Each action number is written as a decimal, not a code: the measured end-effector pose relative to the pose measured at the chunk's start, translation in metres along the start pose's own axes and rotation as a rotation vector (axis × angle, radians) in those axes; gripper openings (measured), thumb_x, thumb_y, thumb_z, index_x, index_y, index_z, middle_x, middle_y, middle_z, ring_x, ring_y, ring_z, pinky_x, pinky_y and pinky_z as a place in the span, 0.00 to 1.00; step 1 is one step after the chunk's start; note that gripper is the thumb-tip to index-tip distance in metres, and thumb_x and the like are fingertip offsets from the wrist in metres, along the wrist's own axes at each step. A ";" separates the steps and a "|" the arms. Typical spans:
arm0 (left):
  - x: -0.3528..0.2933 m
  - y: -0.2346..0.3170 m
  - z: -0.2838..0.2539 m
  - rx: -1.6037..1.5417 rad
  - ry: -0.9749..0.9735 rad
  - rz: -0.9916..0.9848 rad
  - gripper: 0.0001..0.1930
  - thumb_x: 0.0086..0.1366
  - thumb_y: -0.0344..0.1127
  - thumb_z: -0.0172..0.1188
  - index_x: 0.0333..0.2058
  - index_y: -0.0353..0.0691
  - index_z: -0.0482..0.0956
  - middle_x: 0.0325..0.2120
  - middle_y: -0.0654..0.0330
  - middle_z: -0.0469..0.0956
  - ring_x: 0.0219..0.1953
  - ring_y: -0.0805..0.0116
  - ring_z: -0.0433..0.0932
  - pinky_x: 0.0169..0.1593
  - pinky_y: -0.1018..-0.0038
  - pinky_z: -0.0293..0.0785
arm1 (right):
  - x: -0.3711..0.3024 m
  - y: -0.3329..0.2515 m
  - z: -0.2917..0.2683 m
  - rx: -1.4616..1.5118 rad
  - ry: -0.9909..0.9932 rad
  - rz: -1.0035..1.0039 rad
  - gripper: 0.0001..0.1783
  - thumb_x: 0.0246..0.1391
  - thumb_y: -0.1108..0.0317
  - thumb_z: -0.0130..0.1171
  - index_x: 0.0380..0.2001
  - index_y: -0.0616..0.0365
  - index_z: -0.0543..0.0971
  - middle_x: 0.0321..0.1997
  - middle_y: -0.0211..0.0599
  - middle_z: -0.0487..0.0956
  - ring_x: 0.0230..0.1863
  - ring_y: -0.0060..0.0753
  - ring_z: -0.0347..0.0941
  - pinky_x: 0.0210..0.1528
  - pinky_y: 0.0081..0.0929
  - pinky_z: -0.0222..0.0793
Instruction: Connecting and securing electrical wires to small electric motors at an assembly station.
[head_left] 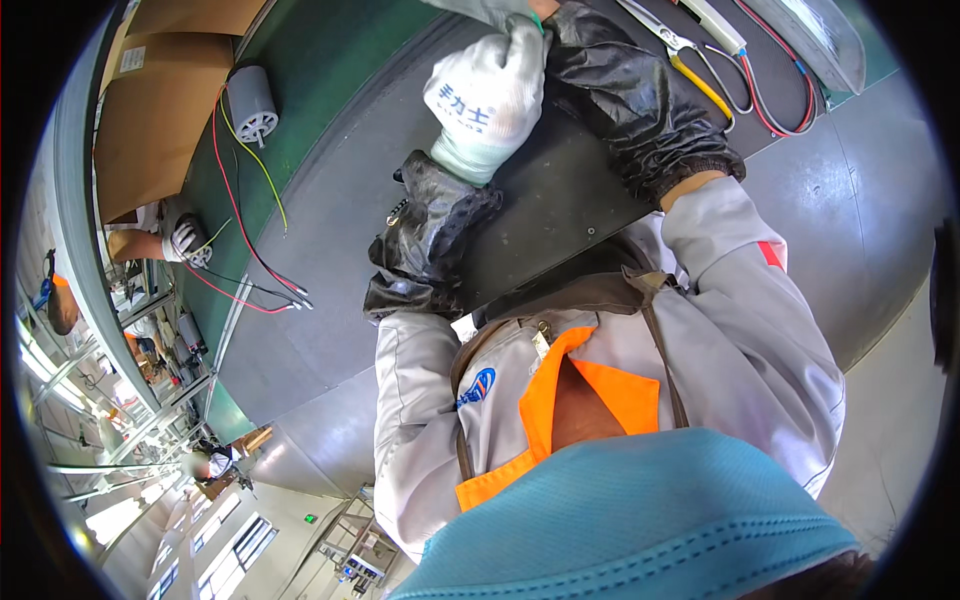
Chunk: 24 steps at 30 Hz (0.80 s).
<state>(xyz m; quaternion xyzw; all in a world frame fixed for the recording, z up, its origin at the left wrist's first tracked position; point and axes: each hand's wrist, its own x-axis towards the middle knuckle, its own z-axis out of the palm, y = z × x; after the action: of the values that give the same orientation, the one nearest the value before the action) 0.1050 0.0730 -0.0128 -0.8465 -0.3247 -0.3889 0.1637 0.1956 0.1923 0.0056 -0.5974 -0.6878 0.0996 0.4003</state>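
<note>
My left hand (487,103), in a white knit glove with printing on its back, is raised over the dark work surface at the top middle. Its fingers are closed at the green-edged cuff of the glove on my right hand (484,9). Only part of that right glove shows, since the upper picture edge cuts it off and hides the fingers. A strip of bare wrist shows between the right cuff and a black oversleeve (625,95). Another black oversleeve (430,240) covers my left forearm.
On the green belt at left lies a grey motor (252,105) with loose wires, beside a cardboard box (155,130). A co-worker's gloved hand (182,240) touches another motor. At upper right are scissors (678,42) and a white-handled tool (714,25) with red and grey cables.
</note>
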 end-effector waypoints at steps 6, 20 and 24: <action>-0.008 -0.007 0.015 -0.066 0.011 0.014 0.12 0.60 0.36 0.67 0.44 0.46 0.83 0.18 0.65 0.72 0.19 0.64 0.75 0.25 0.67 0.71 | 0.007 0.025 -0.021 0.937 -0.054 0.153 0.09 0.56 0.70 0.56 0.36 0.59 0.84 0.34 0.51 0.85 0.36 0.53 0.83 0.42 0.46 0.80; 0.021 -0.026 0.010 -0.035 0.316 0.093 0.09 0.62 0.33 0.66 0.42 0.47 0.83 0.29 0.61 0.81 0.23 0.63 0.79 0.29 0.68 0.76 | 0.014 0.048 0.026 -0.422 -0.072 -0.131 0.12 0.58 0.65 0.52 0.32 0.54 0.85 0.34 0.42 0.87 0.35 0.47 0.85 0.38 0.45 0.81; 0.015 -0.006 -0.013 0.038 -0.035 -0.070 0.19 0.61 0.31 0.66 0.52 0.41 0.82 0.39 0.53 0.79 0.39 0.51 0.78 0.41 0.60 0.74 | 0.007 0.036 0.043 -0.432 -0.005 -0.218 0.12 0.54 0.66 0.54 0.31 0.54 0.86 0.33 0.40 0.87 0.35 0.40 0.86 0.34 0.43 0.81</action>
<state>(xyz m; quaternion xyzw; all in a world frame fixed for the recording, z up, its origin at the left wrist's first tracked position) 0.1010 0.0769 0.0075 -0.8379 -0.3645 -0.3732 0.1604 0.1934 0.2226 -0.0422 -0.5909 -0.7546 -0.0922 0.2700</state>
